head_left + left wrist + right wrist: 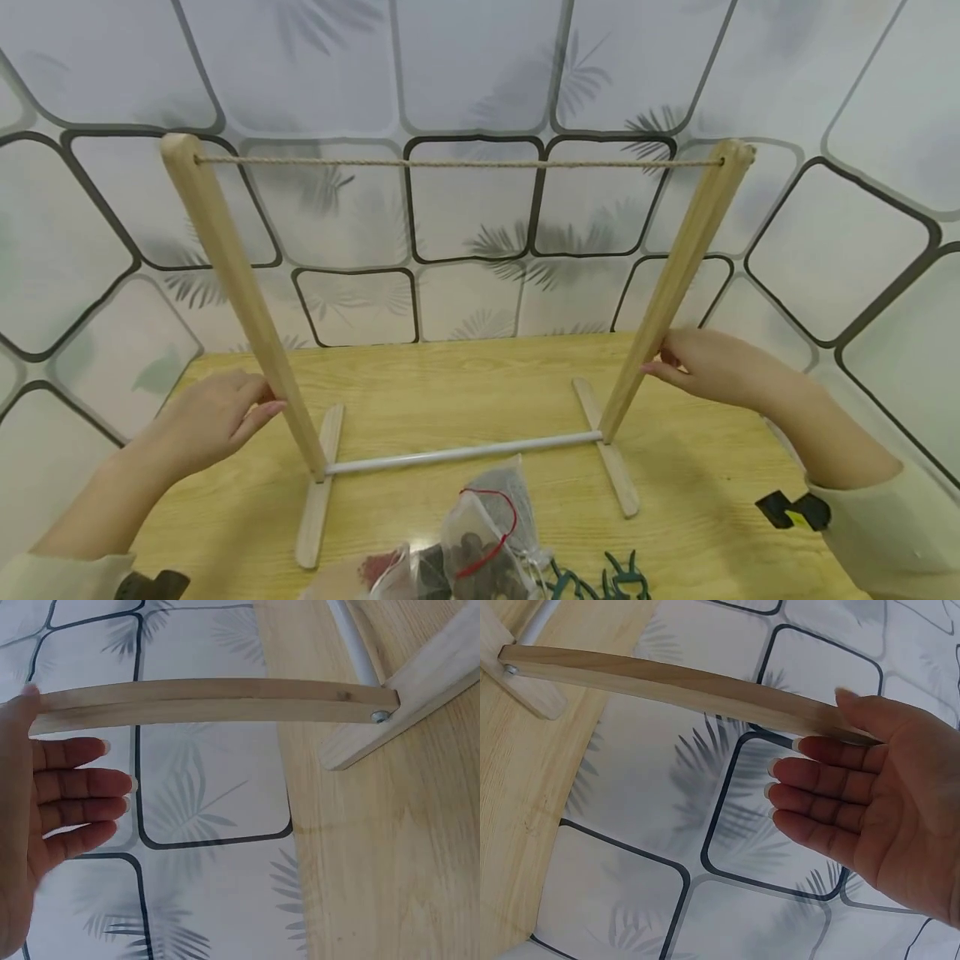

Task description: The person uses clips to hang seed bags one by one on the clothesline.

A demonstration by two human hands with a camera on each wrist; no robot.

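A wooden stand with two posts is upright on the table in the head view. A thin twisted rope (457,163) is strung between the post tops, and a white rod (465,452) joins them near the feet. My left hand (213,417) holds the left post (243,292) below its middle, thumb on one side and fingers on the other. At a similar height, my right hand (712,367) grips the right post (678,267) between thumb and index finger. In the right wrist view, the other fingers of my right hand (855,787) extend below the post (667,682).
Mesh bags (483,542) with dark round pieces and other contents lie at the table's front edge, one with a red cord. Beside them are dark green plastic clips (626,579). Patterned wall covering (472,200) stands behind the wooden table (450,375).
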